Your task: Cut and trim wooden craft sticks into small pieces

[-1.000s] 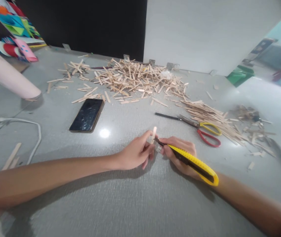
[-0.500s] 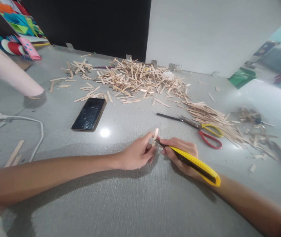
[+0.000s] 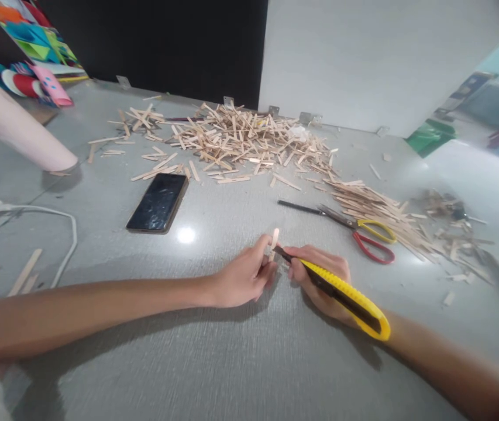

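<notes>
Between the thumb and fingers of my left hand (image 3: 247, 273) a short wooden craft stick (image 3: 275, 237) is pinched, its rounded end pointing up. My right hand (image 3: 322, 275) is closed around a yellow utility knife (image 3: 350, 295). The knife's dark blade lies against the stick's right side, close to my left fingertips. Both hands are low over the grey table (image 3: 231, 356). Part of the stick is hidden by my left fingers.
A heap of craft stick pieces (image 3: 240, 137) lies at the back, with longer sticks (image 3: 376, 213) to the right. Scissors (image 3: 358, 228), a dark pen-like tool (image 3: 299, 206) and a phone (image 3: 158, 203) lie beyond my hands. A white cable (image 3: 74, 234) and a pale tube (image 3: 21, 123) are left.
The knife's handle end has dipped slightly, with my right hand turning a little. My left hand and the stick have shifted very slightly left.
</notes>
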`<state>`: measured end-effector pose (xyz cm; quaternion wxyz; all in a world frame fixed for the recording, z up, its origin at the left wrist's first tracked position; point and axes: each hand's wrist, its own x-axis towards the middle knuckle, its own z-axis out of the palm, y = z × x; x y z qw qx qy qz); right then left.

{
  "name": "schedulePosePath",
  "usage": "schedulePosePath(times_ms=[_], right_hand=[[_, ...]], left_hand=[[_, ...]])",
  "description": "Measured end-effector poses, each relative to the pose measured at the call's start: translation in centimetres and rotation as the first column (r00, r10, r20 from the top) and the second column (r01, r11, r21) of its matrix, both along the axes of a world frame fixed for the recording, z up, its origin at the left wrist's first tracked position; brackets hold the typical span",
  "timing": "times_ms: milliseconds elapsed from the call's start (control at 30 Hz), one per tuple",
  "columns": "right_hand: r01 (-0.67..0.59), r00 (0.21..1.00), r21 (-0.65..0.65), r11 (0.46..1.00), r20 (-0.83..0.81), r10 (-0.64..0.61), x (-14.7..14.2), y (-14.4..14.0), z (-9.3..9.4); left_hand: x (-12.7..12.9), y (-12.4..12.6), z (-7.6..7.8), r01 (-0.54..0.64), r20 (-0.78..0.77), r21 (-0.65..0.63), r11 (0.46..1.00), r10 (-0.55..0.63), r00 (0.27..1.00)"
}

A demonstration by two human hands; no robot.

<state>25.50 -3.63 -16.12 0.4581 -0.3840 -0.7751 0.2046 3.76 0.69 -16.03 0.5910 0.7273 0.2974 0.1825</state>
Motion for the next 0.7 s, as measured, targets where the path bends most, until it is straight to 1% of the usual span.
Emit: schedulePosePath(times_ms=[267,400,600,700], right_hand=[[-0.002,1.000,0.019,1.000,-0.014,0.002,-0.2,-0.4,0.0],[0.026,1.000,-0.004,1.000,-0.017,-0.026,-0.5,-0.8,0.2],[0.095,0.995,-0.083,0.992,-0.020,-0.097,-1.0,-1.1,0.6],[0.094,0.995,-0.081,0.992,-0.012,-0.095,-1.1,-1.2,0.5]], left_hand=[[-0.2,-0.2,-1.0,0.005,0.012,0.063,0.998,-0.005,1.000],[-0.2,-0.2,-1.2,0.003,0.023,0.086,0.996,-0.005,1.000],[-0.1,-0.1,-1.1,0.004,0.038,0.078,0.997,-0.007,0.999],[-0.2,-0.2,-1.1,0.010,0.059,0.058,0.998,-0.014,0.998]])
